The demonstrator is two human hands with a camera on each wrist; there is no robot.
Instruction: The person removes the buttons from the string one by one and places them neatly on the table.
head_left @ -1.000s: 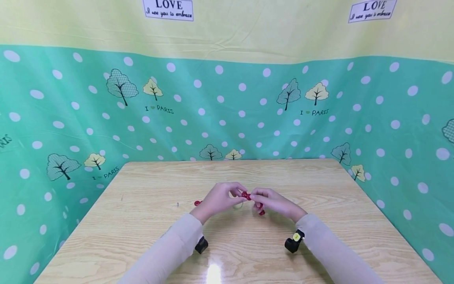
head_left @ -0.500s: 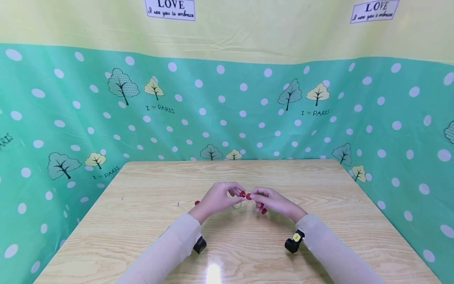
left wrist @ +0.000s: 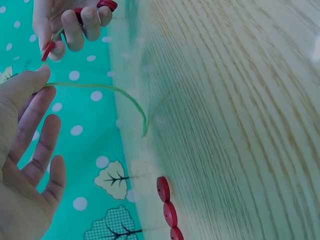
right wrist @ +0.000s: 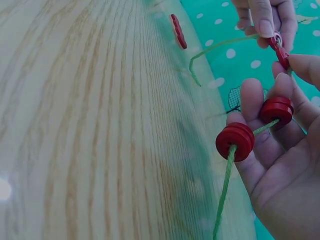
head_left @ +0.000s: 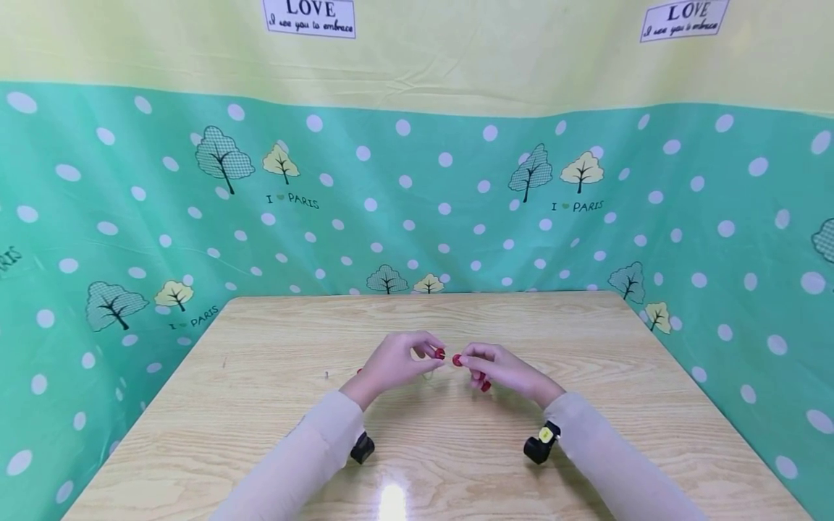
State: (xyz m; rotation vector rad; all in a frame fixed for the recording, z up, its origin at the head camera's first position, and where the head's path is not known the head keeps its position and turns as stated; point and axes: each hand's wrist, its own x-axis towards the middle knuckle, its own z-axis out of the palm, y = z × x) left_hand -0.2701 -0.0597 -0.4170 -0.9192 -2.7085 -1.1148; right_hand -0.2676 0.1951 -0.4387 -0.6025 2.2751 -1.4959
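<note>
My left hand (head_left: 391, 364) pinches a red button (head_left: 439, 354) between thumb and fingertips, above the middle of the table. A green cord (left wrist: 105, 86) trails from these fingertips in the left wrist view, its loose end curving downward. Just across a small gap, my right hand (head_left: 507, 372) pinches another red button (head_left: 457, 360). In the right wrist view, more red buttons (right wrist: 235, 142) hang threaded on the cord (right wrist: 225, 187) in front of the right palm and fingers. Part of the cord between the two hands is hidden by fingers.
Several red buttons (left wrist: 170, 214) lie in a row on the wooden table (head_left: 430, 456), left of my left hand. A polka-dot cloth (head_left: 417, 181) hangs behind the table's back edge. Black wrist cameras (head_left: 538, 450) sit below both wrists.
My left hand has drawn left with its button, so the two pinched buttons, close together earlier, now stand apart. The right hand has barely moved.
</note>
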